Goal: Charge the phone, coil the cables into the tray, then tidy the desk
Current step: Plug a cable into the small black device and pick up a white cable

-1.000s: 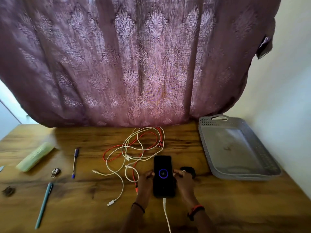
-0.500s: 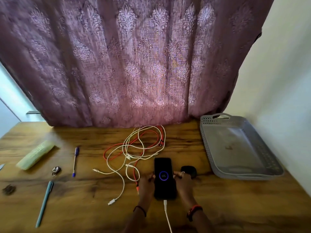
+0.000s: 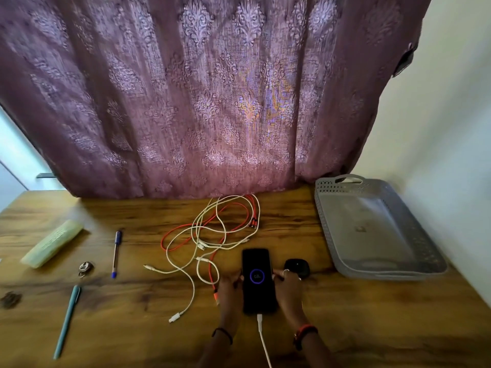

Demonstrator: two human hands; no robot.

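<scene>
Nothing has shifted: left hand (image 3: 229,286) and right hand (image 3: 289,289) still flank the charging phone (image 3: 257,281), fingertips (image 3: 279,274) pressing its edges, apparently squaring it; curl indiscernible. The tray (image 3: 329,229) lies at 2 o'clock.

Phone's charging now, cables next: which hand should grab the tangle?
Probably left: the left hand holds the phone on the edge beside the tangled cables, while the right hand sits on the far edge, toward the tray.

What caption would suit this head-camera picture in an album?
Left hand and right hand hold a charging phone on the desk; tangled cables lie beside, tray at right.
</scene>
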